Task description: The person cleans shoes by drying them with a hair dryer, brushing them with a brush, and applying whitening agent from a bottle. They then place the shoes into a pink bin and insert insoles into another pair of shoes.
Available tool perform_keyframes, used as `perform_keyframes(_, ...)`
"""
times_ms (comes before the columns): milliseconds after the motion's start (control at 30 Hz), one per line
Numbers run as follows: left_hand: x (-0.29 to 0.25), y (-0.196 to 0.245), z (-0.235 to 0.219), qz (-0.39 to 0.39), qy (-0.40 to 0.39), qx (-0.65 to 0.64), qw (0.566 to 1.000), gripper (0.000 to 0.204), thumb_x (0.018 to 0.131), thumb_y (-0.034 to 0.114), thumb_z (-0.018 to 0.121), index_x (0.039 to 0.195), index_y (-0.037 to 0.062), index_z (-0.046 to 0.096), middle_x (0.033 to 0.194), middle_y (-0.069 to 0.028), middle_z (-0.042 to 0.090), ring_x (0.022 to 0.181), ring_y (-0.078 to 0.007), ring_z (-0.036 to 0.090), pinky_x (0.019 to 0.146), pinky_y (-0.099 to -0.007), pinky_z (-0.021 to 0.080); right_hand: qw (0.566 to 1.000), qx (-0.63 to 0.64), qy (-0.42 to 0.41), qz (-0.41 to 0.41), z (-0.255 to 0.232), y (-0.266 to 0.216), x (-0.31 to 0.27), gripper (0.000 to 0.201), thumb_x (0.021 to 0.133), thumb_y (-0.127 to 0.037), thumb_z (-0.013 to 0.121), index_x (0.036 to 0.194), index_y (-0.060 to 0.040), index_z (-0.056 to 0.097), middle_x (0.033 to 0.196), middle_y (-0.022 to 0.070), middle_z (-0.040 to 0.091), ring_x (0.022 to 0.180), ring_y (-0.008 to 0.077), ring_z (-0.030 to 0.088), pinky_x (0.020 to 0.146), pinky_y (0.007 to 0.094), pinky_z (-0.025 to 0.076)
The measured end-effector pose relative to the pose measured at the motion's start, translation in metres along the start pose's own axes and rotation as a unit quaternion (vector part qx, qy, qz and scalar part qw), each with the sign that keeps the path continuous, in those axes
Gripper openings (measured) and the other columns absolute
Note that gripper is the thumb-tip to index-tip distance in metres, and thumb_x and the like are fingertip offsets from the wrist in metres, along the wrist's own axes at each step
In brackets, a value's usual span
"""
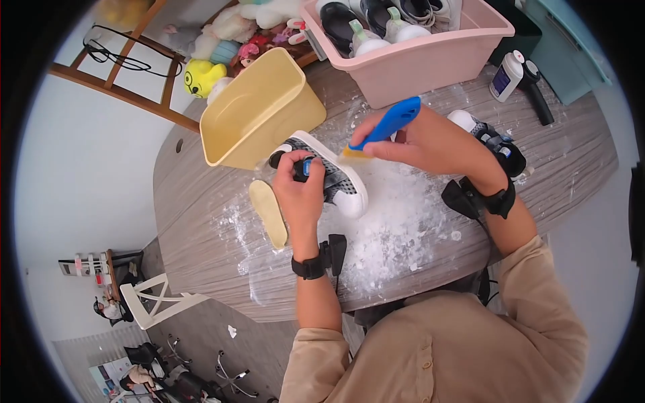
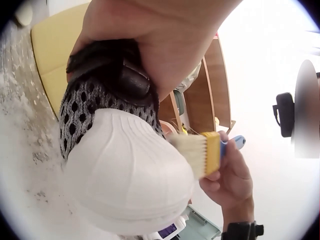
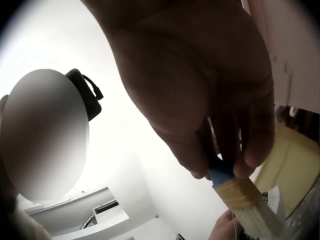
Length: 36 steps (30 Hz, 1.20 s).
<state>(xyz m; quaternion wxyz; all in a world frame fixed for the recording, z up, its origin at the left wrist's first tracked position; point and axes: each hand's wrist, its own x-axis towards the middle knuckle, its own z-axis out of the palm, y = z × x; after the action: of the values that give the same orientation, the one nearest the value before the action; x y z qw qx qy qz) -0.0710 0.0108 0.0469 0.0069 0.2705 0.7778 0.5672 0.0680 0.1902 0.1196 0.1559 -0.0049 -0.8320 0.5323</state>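
Note:
My left hand [image 1: 299,191] grips a grey mesh sneaker [image 1: 338,176] by its dark upper, and the shoe is tipped on its side above the table. Its white toe [image 2: 127,172] fills much of the left wrist view. My right hand [image 1: 420,140] pinches a brush [image 1: 390,127] with a blue handle and a yellow ferrule. The pale bristles [image 2: 190,152] are right at the edge of the sole. In the right wrist view the fingers hold the brush near its ferrule [image 3: 237,192]. A yellow insole [image 1: 269,213] lies left of my left hand.
White powder [image 1: 390,228] is spread over the wood-grain table [image 1: 201,201]. A yellow bin [image 1: 259,114] and a pink tub [image 1: 423,60] of shoes stand at the back. A second sneaker [image 1: 494,141], a white bottle [image 1: 505,77] and a black-handled tool [image 1: 537,94] lie on the right.

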Motion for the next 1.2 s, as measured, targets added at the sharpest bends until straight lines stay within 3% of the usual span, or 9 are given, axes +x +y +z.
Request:
perform_keyframes(300, -0.017, -0.032, 0.009, -0.024, 0.005, -0.074, 0.997, 0.013, 0.08, 0.004, 0.064, 0.092, 0.0032, 0.061, 0.079, 0.0011, 0.057, 0.071, -0.0057, 0.051, 0.063, -0.021, 0.042, 0.964, -0.011, -0.256, 0.072, -0.001, -0.005, -0.003, 0.017, 0.085, -0.015, 0.065, 0.099, -0.0052, 0.068, 0.091, 0.0009, 0.068, 0.072, 0.0104, 0.056, 0.064, 0.025, 0.045)
perform_keyframes(400, -0.018, -0.046, 0.011, -0.037, 0.026, -0.115, 0.992, 0.013, 0.081, 0.002, 0.063, 0.094, 0.0039, 0.06, 0.083, 0.0016, 0.056, 0.072, -0.0058, 0.05, 0.064, -0.0196, 0.041, 0.993, -0.026, -0.113, -0.005, 0.005, 0.005, 0.001, 0.018, 0.084, -0.019, 0.066, 0.098, -0.007, 0.069, 0.086, 0.0047, 0.068, 0.07, 0.0173, 0.06, 0.065, 0.0293, 0.047)
perform_keyframes(600, -0.019, -0.057, 0.011, 0.02, 0.061, -0.129, 0.99, 0.012, 0.082, 0.005, 0.063, 0.093, 0.0038, 0.061, 0.08, 0.0005, 0.058, 0.072, -0.0065, 0.052, 0.065, -0.022, 0.044, 0.998, 0.021, -0.002, 0.054, 0.025, 0.012, 0.007, 0.019, 0.087, -0.017, 0.064, 0.101, -0.0056, 0.067, 0.092, 0.0047, 0.066, 0.077, 0.0142, 0.06, 0.066, 0.0267, 0.047)
perform_keyframes(700, -0.02, -0.064, 0.011, -0.02, 0.044, -0.168, 0.985, 0.012, 0.082, 0.005, 0.063, 0.094, 0.0042, 0.061, 0.08, 0.001, 0.058, 0.071, -0.0065, 0.052, 0.063, -0.0221, 0.044, 0.998, -0.042, -0.029, 0.029, 0.04, 0.013, -0.005, 0.018, 0.086, -0.013, 0.065, 0.102, -0.0045, 0.066, 0.093, 0.0056, 0.067, 0.078, 0.0142, 0.061, 0.067, 0.0263, 0.047)
perform_keyframes(733, -0.02, -0.065, 0.011, -0.011, 0.046, -0.168, 0.985, 0.012, 0.082, 0.006, 0.063, 0.094, 0.0044, 0.061, 0.078, 0.0019, 0.058, 0.069, -0.006, 0.051, 0.062, -0.0218, 0.043, 0.997, -0.018, -0.016, -0.068, 0.048, 0.022, -0.013, 0.019, 0.083, -0.01, 0.068, 0.101, -0.0051, 0.066, 0.097, 0.007, 0.068, 0.078, 0.0182, 0.062, 0.069, 0.0279, 0.048)
perform_keyframes(833, -0.02, -0.063, 0.011, -0.008, 0.045, -0.171, 0.984, 0.012, 0.083, 0.007, 0.064, 0.093, 0.0042, 0.062, 0.075, 0.0024, 0.057, 0.067, -0.0054, 0.05, 0.061, -0.0216, 0.042, 0.976, -0.134, -0.065, -0.157, 0.054, 0.012, -0.036, 0.024, 0.079, -0.007, 0.071, 0.102, -0.0065, 0.066, 0.101, 0.008, 0.068, 0.081, 0.024, 0.062, 0.072, 0.0302, 0.049)
perform_keyframes(933, -0.021, -0.06, 0.01, -0.023, 0.045, -0.171, 0.984, 0.012, 0.082, 0.009, 0.064, 0.094, 0.0046, 0.062, 0.074, 0.0023, 0.057, 0.068, -0.005, 0.049, 0.061, -0.0217, 0.042, 0.97, -0.16, -0.108, -0.145, 0.059, 0.004, -0.052, 0.028, 0.077, -0.007, 0.073, 0.104, -0.0073, 0.066, 0.103, 0.009, 0.067, 0.082, 0.0282, 0.062, 0.073, 0.0326, 0.05)
perform_keyframes(1133, -0.021, -0.063, 0.01, -0.024, 0.042, -0.188, 0.981, 0.013, 0.082, 0.009, 0.065, 0.093, 0.0046, 0.062, 0.075, 0.0015, 0.059, 0.068, -0.0051, 0.05, 0.062, -0.0218, 0.043, 0.953, -0.229, -0.032, -0.196, 0.061, -0.003, -0.037, 0.025, 0.077, -0.007, 0.071, 0.102, -0.0058, 0.065, 0.107, 0.0106, 0.065, 0.076, 0.0265, 0.062, 0.067, 0.0331, 0.051)
perform_keyframes(1200, -0.019, -0.064, 0.01, -0.026, 0.041, -0.19, 0.981, 0.013, 0.082, 0.01, 0.065, 0.093, 0.0047, 0.062, 0.076, 0.0009, 0.059, 0.068, -0.0051, 0.05, 0.062, -0.0218, 0.043, 0.944, -0.236, -0.092, -0.214, 0.067, 0.003, -0.052, 0.025, 0.076, -0.007, 0.07, 0.101, -0.0058, 0.065, 0.107, 0.0107, 0.064, 0.075, 0.0252, 0.061, 0.064, 0.0327, 0.051)
